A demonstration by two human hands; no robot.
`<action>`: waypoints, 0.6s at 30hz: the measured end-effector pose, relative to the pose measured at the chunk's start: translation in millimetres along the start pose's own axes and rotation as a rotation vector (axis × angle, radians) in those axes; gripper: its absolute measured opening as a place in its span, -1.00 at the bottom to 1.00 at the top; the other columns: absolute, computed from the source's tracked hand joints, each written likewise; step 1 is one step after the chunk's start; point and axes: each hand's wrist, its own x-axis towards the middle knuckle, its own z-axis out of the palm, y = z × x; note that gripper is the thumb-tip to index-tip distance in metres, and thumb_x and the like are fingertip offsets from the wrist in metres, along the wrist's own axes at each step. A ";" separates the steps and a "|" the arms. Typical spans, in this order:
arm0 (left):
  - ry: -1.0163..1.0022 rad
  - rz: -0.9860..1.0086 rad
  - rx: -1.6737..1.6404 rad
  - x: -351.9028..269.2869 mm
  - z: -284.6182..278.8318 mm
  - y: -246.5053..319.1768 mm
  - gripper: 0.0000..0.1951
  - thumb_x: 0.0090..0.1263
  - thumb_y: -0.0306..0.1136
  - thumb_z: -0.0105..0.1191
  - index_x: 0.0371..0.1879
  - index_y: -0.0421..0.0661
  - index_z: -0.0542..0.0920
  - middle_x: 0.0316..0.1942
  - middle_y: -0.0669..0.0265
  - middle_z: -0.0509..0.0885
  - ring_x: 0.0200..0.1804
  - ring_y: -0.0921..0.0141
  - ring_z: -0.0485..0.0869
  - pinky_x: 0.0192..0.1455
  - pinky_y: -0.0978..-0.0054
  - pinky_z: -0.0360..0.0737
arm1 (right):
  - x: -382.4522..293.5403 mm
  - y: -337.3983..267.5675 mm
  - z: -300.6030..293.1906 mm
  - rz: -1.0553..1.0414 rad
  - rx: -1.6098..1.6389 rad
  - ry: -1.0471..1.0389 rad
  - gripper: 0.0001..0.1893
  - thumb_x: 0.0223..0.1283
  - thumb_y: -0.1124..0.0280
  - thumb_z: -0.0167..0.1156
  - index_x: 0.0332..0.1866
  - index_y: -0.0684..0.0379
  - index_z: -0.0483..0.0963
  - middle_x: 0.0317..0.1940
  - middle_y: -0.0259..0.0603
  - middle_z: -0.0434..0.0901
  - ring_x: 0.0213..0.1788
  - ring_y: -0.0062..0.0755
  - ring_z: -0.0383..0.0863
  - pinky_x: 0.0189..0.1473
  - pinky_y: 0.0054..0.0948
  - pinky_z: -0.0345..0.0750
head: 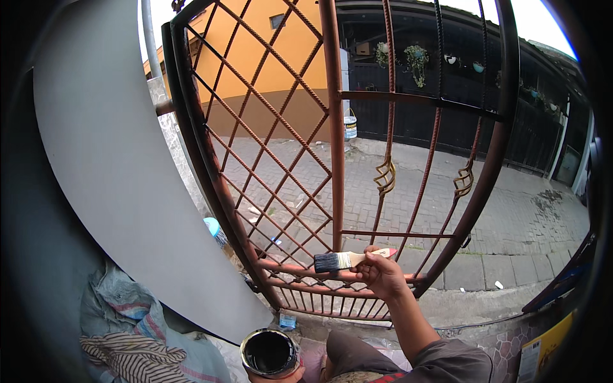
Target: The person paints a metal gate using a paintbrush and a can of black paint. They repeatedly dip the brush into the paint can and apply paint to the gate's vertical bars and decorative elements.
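Note:
My right hand (383, 275) grips a flat paintbrush (353, 260) by its wooden handle, with the dark bristles pointing left in front of the gate's lower part. At the bottom, my left hand (285, 377) holds an open can of black paint (269, 353), and much of that hand is hidden by the can. Before me stands a metal gate (337, 167) with twisted bars, a diamond lattice at the left and gold-coloured basket twists at the right. Its frame is reddish brown in places and dark along the left, top and right edges.
A grey panel (124, 143) rises at the left, above woven sacks (129, 297) and a striped cloth (129, 354). A small blue box (287, 321) lies beneath the gate. Beyond are a paved lane (297, 158) and a bucket (350, 127). Yellow packaging (550, 342) is at lower right.

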 end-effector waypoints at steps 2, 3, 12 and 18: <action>-0.036 0.025 0.041 33.2 0.2 11.8 -0.08 0.04 -0.06 0.56 0.45 -0.02 0.44 0.31 0.35 0.68 0.39 0.30 0.57 0.60 0.15 0.25 | 13.3 -27.8 10.2 -0.097 -0.020 0.056 -0.78 0.41 0.39 0.27 0.06 0.14 0.46 -0.03 -0.04 0.67 -0.01 -0.14 0.75 -0.05 -0.27 0.66; -0.093 0.049 0.131 50.8 -2.4 22.3 -0.13 0.08 -0.03 0.53 0.43 -0.02 0.47 0.32 0.36 0.67 0.41 0.30 0.56 0.61 0.10 0.24 | 20.5 -45.3 17.3 -0.151 -0.018 0.057 -0.77 0.41 0.40 0.27 0.07 0.14 0.47 -0.04 -0.04 0.67 0.00 -0.12 0.76 -0.05 -0.25 0.68; -0.397 -0.718 -1.331 171.4 -26.4 134.7 -0.21 0.43 0.28 0.04 0.52 0.02 0.35 0.52 0.21 0.44 0.56 0.03 0.30 0.56 -0.40 0.12 | 53.9 -171.1 87.7 -0.575 0.001 0.130 -0.77 0.46 0.43 0.19 0.12 0.22 0.44 -0.07 0.04 0.70 -0.06 -0.11 0.81 -0.10 -0.25 0.83; -0.366 -0.183 -0.401 168.0 -9.3 186.8 -0.25 0.29 -0.10 0.29 0.46 -0.06 0.38 0.41 0.16 0.52 0.40 0.10 0.48 0.35 -0.25 0.43 | 57.2 -261.4 159.7 -0.870 -0.233 0.230 -0.70 0.43 0.48 0.24 0.17 0.29 0.44 -0.02 0.03 0.66 -0.01 -0.17 0.81 -0.05 -0.31 0.83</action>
